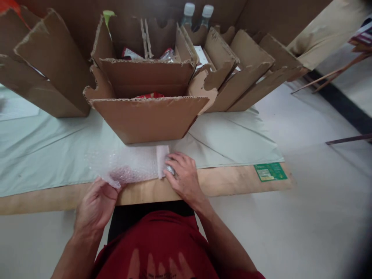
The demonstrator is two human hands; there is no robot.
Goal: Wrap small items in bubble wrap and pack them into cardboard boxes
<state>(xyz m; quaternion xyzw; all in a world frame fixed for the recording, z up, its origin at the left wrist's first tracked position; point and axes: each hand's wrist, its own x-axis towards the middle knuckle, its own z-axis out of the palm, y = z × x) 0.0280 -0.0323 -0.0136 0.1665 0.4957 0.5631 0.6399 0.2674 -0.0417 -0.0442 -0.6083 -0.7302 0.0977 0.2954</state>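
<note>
A sheet of clear bubble wrap (130, 164) lies on the table's near edge, in front of an open cardboard box (151, 116). My left hand (97, 205) pinches the sheet's near left corner. My right hand (183, 176) is curled over a small silvery object (170, 169) at the sheet's right end, where the wrap is folded over. What the object is cannot be made out.
The table wears a pale green cloth (43, 143) over a wooden top (232, 180) with a green label (270, 171). Several cardboard dividers and boxes (244, 69) stand behind; two capped bottles (197, 13) rise at the back. White floor lies to the right.
</note>
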